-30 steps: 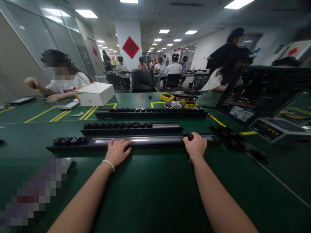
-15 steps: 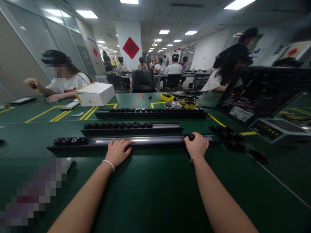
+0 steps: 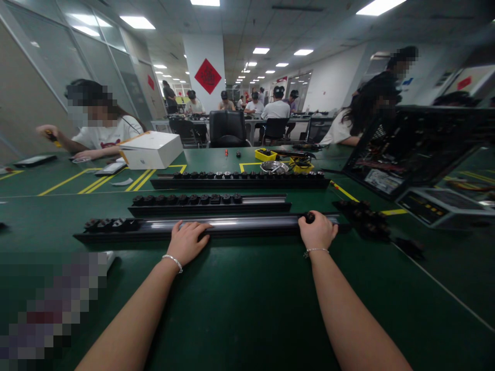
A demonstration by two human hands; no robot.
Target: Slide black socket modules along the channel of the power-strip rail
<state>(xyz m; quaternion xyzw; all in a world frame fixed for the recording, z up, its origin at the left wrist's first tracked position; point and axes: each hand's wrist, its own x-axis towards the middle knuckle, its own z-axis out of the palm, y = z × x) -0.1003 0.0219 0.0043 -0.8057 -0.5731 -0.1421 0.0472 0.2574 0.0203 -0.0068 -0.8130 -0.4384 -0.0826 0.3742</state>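
Observation:
A long black rail (image 3: 247,223) with a shiny grey channel lies across the table in front of me. Several black modules (image 3: 112,224) sit in its left end. My left hand (image 3: 188,239) rests on the rail left of its middle, fingers stretched out over the channel and thumb apart. Near the right end, my right hand (image 3: 317,230) has its fingers curled round a small round black module (image 3: 308,217) at the channel. The hand covers most of that module, so how it sits in the rail cannot be made out.
Behind lie a shorter rail (image 3: 209,206) and a longer one (image 3: 240,181), both carrying black modules. Loose black modules (image 3: 361,219) are heaped at right, near a tilted computer case (image 3: 417,149). Farther back are a white box (image 3: 151,150), yellow trays (image 3: 266,154) and co-workers.
My right hand has slid slightly right along the rail with the black module. My left hand stays in place. A standing person at the far right has straightened a little.

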